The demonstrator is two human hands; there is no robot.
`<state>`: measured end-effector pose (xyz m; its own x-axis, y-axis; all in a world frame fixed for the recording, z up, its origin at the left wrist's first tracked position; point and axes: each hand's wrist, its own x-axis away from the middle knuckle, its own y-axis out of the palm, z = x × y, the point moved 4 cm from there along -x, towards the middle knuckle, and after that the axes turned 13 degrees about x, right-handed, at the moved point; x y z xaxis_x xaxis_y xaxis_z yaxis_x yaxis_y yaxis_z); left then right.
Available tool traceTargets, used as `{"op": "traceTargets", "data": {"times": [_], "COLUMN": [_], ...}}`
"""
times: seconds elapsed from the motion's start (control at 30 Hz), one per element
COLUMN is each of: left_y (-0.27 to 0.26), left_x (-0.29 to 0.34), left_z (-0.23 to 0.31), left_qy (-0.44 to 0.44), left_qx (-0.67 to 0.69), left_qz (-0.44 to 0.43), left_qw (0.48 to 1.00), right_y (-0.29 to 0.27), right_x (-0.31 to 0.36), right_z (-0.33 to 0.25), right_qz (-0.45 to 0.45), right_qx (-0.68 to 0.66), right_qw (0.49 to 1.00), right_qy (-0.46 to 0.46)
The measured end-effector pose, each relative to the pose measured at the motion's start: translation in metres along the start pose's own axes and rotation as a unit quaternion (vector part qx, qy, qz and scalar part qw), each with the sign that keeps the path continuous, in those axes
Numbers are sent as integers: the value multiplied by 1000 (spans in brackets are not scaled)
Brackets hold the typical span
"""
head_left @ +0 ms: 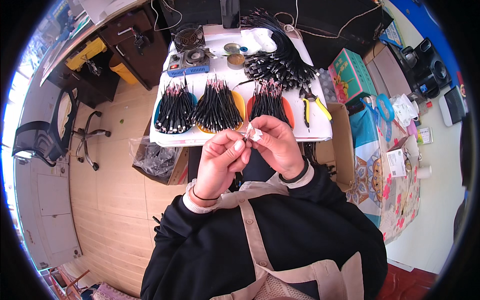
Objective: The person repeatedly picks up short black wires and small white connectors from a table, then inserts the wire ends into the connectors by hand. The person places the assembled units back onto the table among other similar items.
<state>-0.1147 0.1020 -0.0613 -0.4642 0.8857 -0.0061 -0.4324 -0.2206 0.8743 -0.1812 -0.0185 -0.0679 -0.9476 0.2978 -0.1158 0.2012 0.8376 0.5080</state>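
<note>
Just off the table's front edge, my left hand (220, 161) and my right hand (276, 145) meet, fingertips pinched together. Between them is the thin end of a cable (247, 131), mostly covered by my fingers. White tape or paper (254, 134) sits at my right thumb and fingertip; I cannot tell if it is wrapped on the finger. Beyond my hands, bundles of short black cables with pinkish bare ends lie in a blue tray (158, 116), a yellow tray (242, 103) and a red-orange tray (289, 111).
On the white table (172, 139) are yellow-handled pliers (316, 106), a small blue electric heater (189, 66), an open round tin (235, 61) and a large heap of black cables (282, 65). Open cardboard boxes stand below (344, 145). An office chair (55, 125) is at left.
</note>
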Motion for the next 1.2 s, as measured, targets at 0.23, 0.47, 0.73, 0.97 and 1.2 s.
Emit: {"op": "traceTargets", "data": {"times": [0.23,0.47,0.73,0.97,1.2], "left_y": [-3,-7,-20,-27,-29], "left_x": [2,0,-1,-3,3], "left_z": [0,-3,-5,-8,-7], "left_qy": [-69,-49,-48,-73,0], "left_qx": [37,24,13,64,38], "left_qz": [6,-2,-1,-11,-30], "left_qw": [997,999,999,995,999], "right_y": [1,1,1,-1,6], "right_x": [1,2,4,3,6], "right_z": [-6,4,5,0,19], "right_qz": [-14,-20,-22,-14,-50], "right_qx": [78,-13,3,92,-62], "right_qw": [997,999,998,995,995], "right_qy": [14,45,58,33,64]}}
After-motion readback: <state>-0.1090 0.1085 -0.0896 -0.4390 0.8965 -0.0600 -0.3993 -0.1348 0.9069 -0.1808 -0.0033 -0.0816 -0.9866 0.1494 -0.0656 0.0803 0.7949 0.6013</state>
